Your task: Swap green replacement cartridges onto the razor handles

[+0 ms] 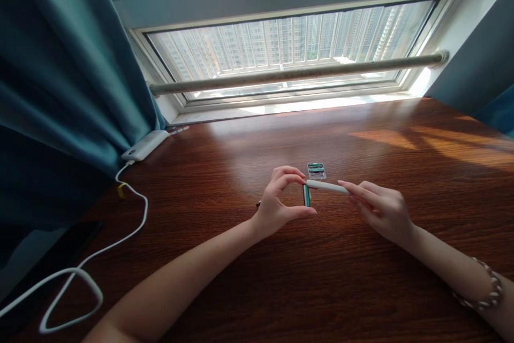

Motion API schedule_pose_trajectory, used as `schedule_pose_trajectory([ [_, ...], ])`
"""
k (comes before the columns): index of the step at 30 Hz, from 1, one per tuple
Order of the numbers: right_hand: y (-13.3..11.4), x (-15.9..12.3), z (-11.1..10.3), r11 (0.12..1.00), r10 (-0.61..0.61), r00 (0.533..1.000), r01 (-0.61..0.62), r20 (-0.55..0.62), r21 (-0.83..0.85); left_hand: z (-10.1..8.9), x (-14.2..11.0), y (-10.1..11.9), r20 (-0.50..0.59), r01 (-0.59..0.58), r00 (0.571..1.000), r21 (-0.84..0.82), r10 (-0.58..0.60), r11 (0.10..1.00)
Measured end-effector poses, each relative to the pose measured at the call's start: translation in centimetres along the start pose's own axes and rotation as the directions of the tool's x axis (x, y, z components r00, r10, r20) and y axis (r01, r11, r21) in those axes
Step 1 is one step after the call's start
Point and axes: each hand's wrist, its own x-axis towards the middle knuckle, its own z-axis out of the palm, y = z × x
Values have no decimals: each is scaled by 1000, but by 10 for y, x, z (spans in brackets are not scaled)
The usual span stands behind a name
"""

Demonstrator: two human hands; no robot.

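Note:
My left hand [281,198] pinches a razor blade cartridge [307,195] by its two ends, between thumb and forefinger. The cartridge is dark with a green and a pale stripe and stands lengthwise in my view. My right hand [379,206] grips a slim white razor handle [328,187] near its right end. The handle's other end meets the upper part of the cartridge; whether the two are joined I cannot tell. Just beyond, a small clear plastic case [317,174] with green-striped cartridges in it lies on the table. A small dark object [258,204] is partly hidden behind my left hand.
The wooden table [257,289] reaches to the window sill, where a metal bar [297,74] crosses the window. A white power bank [145,145] with a white cable [132,233] lies at left, against a blue curtain [76,59]. A dark flat object [60,257] is at the left edge.

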Motion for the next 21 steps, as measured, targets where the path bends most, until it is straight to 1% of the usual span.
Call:
schedule_pose_trajectory([
  [3,1,-1,-1,1000,-21,1000,21,-13,21,0,0,1,7,-6,1000,1,6,1000],
  [6,1,-2,-1,995,-94,995,92,35,50,0,1,1,11,-8,1000,4,8,1000],
  [8,1,-3,-1,993,-109,993,107,52,45,0,0,1,13,-14,1000,2,14,1000],
  [13,-1,-1,-1,1000,-2,1000,1,-11,-12,0,-1,1,18,-31,999,-10,32,999],
  [15,-1,-1,-1,1000,8,1000,-8,-31,-3,0,-1,2,15,-29,999,-13,29,999],
  [19,-1,-2,-2,996,-80,997,80,10,36,0,0,3,12,-6,1000,-13,6,1000],
  [21,0,-3,-2,994,-100,994,99,36,35,1,-1,3,13,-2,1000,-17,3,1000],
])
